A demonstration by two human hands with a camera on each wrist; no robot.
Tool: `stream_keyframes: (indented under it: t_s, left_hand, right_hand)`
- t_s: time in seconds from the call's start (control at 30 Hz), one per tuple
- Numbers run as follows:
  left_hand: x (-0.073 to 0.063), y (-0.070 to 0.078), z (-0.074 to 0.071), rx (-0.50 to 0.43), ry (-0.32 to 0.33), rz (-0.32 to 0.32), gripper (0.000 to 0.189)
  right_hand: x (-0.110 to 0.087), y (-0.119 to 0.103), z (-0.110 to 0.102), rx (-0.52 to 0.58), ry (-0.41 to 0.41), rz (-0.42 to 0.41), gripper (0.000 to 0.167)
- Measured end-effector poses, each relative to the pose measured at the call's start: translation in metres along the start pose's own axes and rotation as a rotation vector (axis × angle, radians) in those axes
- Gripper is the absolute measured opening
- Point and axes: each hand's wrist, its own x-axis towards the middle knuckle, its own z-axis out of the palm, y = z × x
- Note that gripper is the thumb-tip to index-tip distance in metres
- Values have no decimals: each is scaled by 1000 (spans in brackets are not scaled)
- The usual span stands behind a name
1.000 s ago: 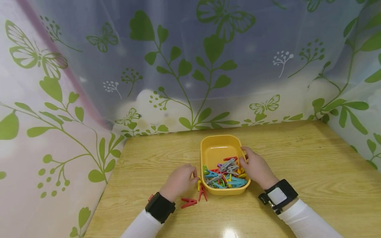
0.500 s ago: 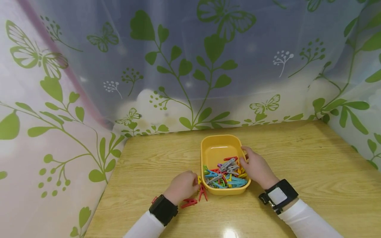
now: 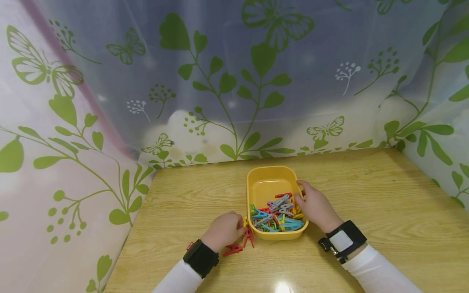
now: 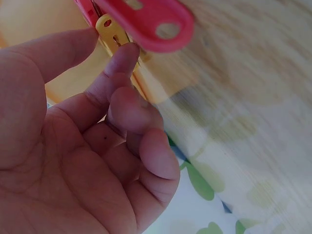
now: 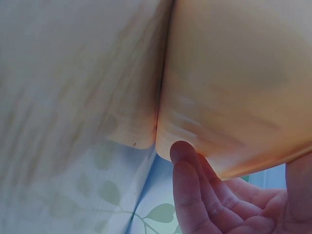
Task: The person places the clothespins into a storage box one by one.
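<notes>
A yellow plastic tub (image 3: 272, 179) stands on the table, with several colourful clothespins (image 3: 282, 213) heaped in its near half. My right hand (image 3: 318, 207) holds the tub's right side, thumb at the rim and fingers along the outer wall. At the tub's lower left corner, my left hand (image 3: 224, 231) pinches a yellow clothespin (image 4: 111, 35) between thumb and index finger; its other fingers are curled. One red clothespin (image 3: 248, 238) lies beside the yellow one, close to the tub. Another red clothespin (image 3: 233, 249) lies just below the left hand, partly hidden by it.
The wood-grain table (image 3: 366, 195) extends on both sides of the tub. A curtain (image 3: 227, 81) printed with green leaves and butterflies hangs along the back and both sides.
My left hand has moved slightly right and down, and its finger and thumb have come onto the yellow clothespin. The right hand and the tub have stayed in place.
</notes>
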Motion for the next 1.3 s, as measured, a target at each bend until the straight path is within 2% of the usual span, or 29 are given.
stream_keyframes:
  t_s: [0.5, 0.77, 1.3]
  left_hand:
    - [-3, 2, -3, 9, -11, -4, 27]
    - [-6, 3, -2, 47, 49, 22, 27]
    - [-6, 3, 1, 28, 127, -46, 22]
  right_hand:
    - [1, 2, 1, 3, 3, -5, 54]
    - [1, 3, 1, 1, 3, 1, 55]
    - [0, 1, -1, 5, -3, 2, 55]
